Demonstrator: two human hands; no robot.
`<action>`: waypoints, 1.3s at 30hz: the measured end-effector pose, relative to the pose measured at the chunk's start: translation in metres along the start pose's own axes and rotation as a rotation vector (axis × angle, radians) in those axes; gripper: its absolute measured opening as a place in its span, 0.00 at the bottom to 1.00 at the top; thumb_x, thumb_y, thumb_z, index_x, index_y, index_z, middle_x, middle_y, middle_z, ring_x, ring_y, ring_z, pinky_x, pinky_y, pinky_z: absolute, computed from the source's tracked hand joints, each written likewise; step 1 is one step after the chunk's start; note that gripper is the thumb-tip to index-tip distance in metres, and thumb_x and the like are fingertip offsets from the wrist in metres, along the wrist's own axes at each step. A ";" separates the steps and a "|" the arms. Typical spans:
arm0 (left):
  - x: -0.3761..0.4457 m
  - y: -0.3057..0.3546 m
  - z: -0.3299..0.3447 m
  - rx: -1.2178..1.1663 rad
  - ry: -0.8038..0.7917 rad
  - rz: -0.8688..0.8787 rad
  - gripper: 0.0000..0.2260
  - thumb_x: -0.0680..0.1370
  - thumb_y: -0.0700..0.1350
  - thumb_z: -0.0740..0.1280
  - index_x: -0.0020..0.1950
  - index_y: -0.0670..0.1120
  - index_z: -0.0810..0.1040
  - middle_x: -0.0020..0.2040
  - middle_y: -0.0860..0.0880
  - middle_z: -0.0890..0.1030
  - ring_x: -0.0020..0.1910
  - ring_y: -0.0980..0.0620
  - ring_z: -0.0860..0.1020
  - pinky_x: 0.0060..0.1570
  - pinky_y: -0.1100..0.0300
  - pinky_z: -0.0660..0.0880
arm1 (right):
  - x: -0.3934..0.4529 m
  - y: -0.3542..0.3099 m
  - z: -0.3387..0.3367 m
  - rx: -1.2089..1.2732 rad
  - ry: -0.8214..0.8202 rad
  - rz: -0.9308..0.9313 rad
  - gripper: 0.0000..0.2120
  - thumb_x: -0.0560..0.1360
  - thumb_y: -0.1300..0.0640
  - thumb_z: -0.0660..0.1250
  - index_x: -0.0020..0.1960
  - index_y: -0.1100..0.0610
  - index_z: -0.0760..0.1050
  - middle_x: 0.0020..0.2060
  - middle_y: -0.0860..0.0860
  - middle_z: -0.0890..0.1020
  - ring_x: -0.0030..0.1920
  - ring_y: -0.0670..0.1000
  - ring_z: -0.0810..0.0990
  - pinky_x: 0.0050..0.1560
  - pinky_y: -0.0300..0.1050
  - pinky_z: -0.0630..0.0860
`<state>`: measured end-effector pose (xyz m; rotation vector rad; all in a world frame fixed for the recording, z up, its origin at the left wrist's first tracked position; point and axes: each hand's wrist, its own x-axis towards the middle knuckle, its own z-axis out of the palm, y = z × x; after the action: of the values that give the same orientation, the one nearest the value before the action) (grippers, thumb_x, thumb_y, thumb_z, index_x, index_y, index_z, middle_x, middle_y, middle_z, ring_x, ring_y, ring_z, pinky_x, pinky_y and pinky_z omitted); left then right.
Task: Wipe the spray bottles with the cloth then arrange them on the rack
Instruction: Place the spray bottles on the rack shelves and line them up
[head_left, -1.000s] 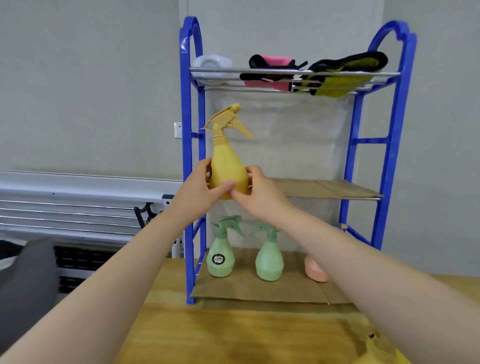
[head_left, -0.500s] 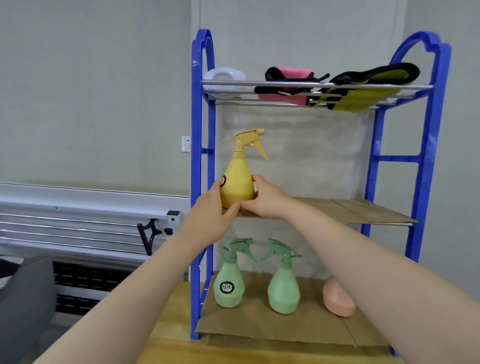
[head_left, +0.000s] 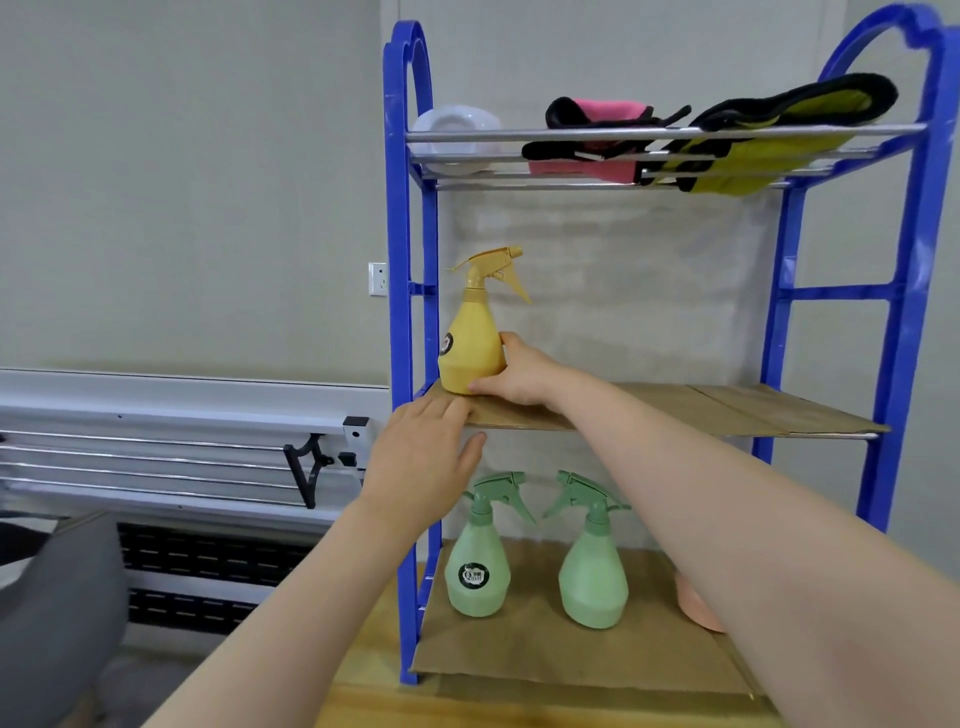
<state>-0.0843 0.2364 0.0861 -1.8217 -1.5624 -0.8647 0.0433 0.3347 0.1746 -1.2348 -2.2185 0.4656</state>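
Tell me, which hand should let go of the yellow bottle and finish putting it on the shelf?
Probably the right hand: it grips the yellow bottle, which stands at the left end of the middle shelf. The left hand is open and off the bottle, in front of the shelf edge.

A yellow plastic trigger spray bottle (head_left: 471, 343) is seen upright at the left end of the cardboard-lined middle shelf (head_left: 675, 410) of a blue-framed rack with metal rails (head_left: 410, 312). Its lower body is gripped by the right hand (head_left: 519, 371). The left hand (head_left: 423, 460) is held off the bottle, fingers relaxed, in front of the shelf edge. Two green plastic trigger spray bottles (head_left: 478, 566) and part of a peach rounded bottle (head_left: 696, 605) are noted on the bottom shelf. A white bowl-like item (head_left: 457, 127), a pink-and-black cloth (head_left: 597, 111) and a yellow-green-and-black cloth (head_left: 789, 111) are recorded on the top shelf.
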 end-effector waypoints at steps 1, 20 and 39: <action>0.000 0.000 0.000 0.009 0.004 0.002 0.12 0.79 0.54 0.60 0.54 0.48 0.75 0.51 0.51 0.78 0.51 0.49 0.75 0.54 0.56 0.70 | 0.000 0.000 0.000 -0.001 -0.003 0.004 0.43 0.72 0.44 0.74 0.77 0.53 0.53 0.69 0.54 0.71 0.66 0.56 0.73 0.64 0.50 0.71; -0.059 0.058 -0.034 -0.002 -0.056 -0.080 0.25 0.75 0.47 0.67 0.71 0.44 0.69 0.71 0.46 0.71 0.70 0.45 0.67 0.72 0.50 0.58 | -0.153 0.029 -0.035 -0.283 0.129 -0.098 0.25 0.78 0.49 0.64 0.72 0.55 0.64 0.66 0.56 0.71 0.67 0.56 0.71 0.66 0.48 0.69; -0.214 0.244 -0.018 -0.454 -0.352 -0.035 0.28 0.71 0.59 0.54 0.70 0.51 0.69 0.70 0.52 0.71 0.69 0.50 0.68 0.70 0.53 0.62 | -0.451 0.140 -0.032 -0.014 0.400 0.016 0.12 0.76 0.55 0.68 0.57 0.47 0.69 0.48 0.39 0.72 0.53 0.43 0.71 0.51 0.38 0.68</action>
<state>0.1330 0.0560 -0.0750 -2.3791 -1.7131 -1.0196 0.3476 0.0230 -0.0097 -1.2306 -1.8760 0.1865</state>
